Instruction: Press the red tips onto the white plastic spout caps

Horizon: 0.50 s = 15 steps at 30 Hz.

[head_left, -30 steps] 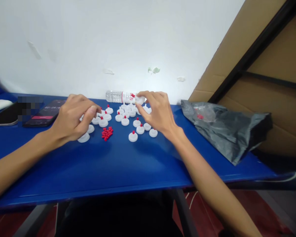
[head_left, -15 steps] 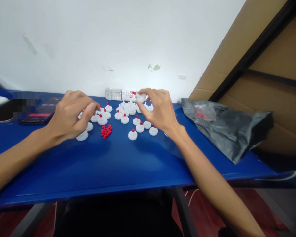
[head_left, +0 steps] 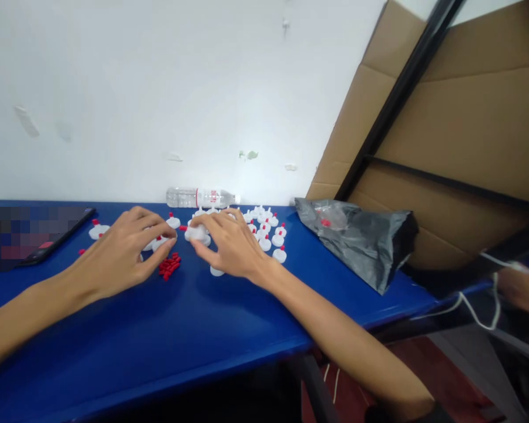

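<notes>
Scuffed white wall [head_left: 114,106] backs a glossy blue surface [head_left: 180,341], with brown cardboard sheets [head_left: 480,117] behind a black bar frame [head_left: 405,82] on the right and dark red floor [head_left: 423,370] below. Along the wall lies a clear plastic bottle [head_left: 183,197] on its side; a crumpled grey plastic bag [head_left: 357,241] spreads near the right end. Between them, white round plastic caps [head_left: 265,242], many red-tipped, stand clustered. The right hand [head_left: 229,244] pinches one white plastic cap with a red tip [head_left: 198,234] above the surface, the tip pointing left. The left hand [head_left: 134,247] has its fingers bent to a narrow gap beside a pile of small red plastic pieces [head_left: 170,266]; whether they grip anything, I cannot tell.
</notes>
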Motion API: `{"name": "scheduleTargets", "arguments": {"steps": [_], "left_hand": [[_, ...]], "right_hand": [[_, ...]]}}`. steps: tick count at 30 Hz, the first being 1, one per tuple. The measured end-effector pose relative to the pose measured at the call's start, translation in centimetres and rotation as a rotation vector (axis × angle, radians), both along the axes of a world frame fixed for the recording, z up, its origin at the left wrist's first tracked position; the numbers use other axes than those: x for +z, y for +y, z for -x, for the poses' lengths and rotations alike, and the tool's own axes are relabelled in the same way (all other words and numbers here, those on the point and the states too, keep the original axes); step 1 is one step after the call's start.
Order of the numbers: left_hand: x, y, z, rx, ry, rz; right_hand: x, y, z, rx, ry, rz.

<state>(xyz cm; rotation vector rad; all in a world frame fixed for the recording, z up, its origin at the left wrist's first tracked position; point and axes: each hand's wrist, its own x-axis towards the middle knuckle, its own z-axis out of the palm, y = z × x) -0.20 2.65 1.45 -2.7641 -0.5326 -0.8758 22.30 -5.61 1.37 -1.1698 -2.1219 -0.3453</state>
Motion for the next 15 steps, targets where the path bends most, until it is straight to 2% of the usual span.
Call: {"name": "scheduleTargets", "arguments": {"steps": [4,10,15], "left_hand": [[-0.4,0.2,0.3,0.047,0.003,0.054],[-0.4,0.4,0.5,0.061,0.011,0.102],[-0.2,0.0,0.4,0.057,0.010,0.139]], "right_hand": [[0.4,0.1,-0.6,-0.014,0.017,-0.012],[1.3,0.5,-2.9,-0.156,0.034,-0.059],[2.3,0.9,-4.4,-0.201,0.049,-0.105]]}}
